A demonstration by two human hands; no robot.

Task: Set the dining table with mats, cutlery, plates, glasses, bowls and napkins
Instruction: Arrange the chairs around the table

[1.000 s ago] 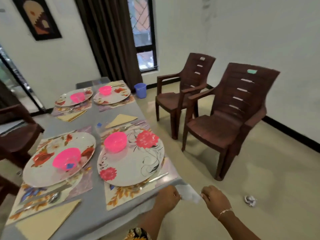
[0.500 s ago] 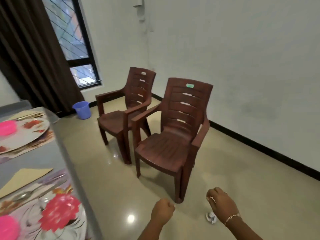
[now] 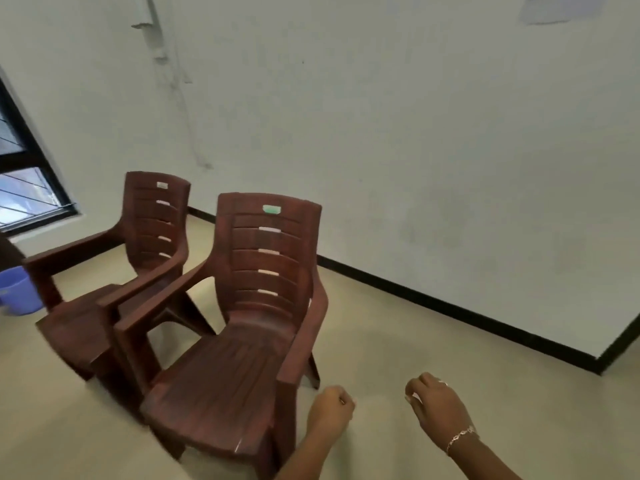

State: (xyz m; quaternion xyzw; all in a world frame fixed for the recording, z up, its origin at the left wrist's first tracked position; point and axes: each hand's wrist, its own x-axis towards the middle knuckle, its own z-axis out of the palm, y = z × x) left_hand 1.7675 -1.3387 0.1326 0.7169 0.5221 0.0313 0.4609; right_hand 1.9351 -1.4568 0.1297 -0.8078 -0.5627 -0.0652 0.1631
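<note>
Left hand (image 3: 330,414): fingers (image 3: 341,400) curled together into a loose fist, nothing visible in them. Right hand (image 3: 438,407): fingers curled inward, with a small pale patch (image 3: 414,398) at the tips. Whether that is a pinched scrap or a nail cannot be told. A bracelet (image 3: 460,438) sits on the right wrist. Both hands hang over bare floor (image 3: 433,327), apart from each other.

Task items: the bench and its mats, cutlery, plates, glasses, bowls and napkins are all out of view. Neither hand visibly carries any of them.

Surroundings: the near chair (image 3: 242,358) stands just beside the left hand, its armrest closest. The far chair (image 3: 152,230) sits close behind it, arms nearly touching. A blue bucket (image 3: 17,292) is at the left edge, below the window (image 3: 24,199).

Risks, as judged:
- A swing of the left hand would likely strike the near chair's armrest.
- The chair legs splay toward the walking line, so a step taken without looking down may catch one.
- If the right fingers do hold a scrap, letting go here leaves litter on the floor.
- With the gaze off the bench, any missing item in the settings goes unchecked.
</note>
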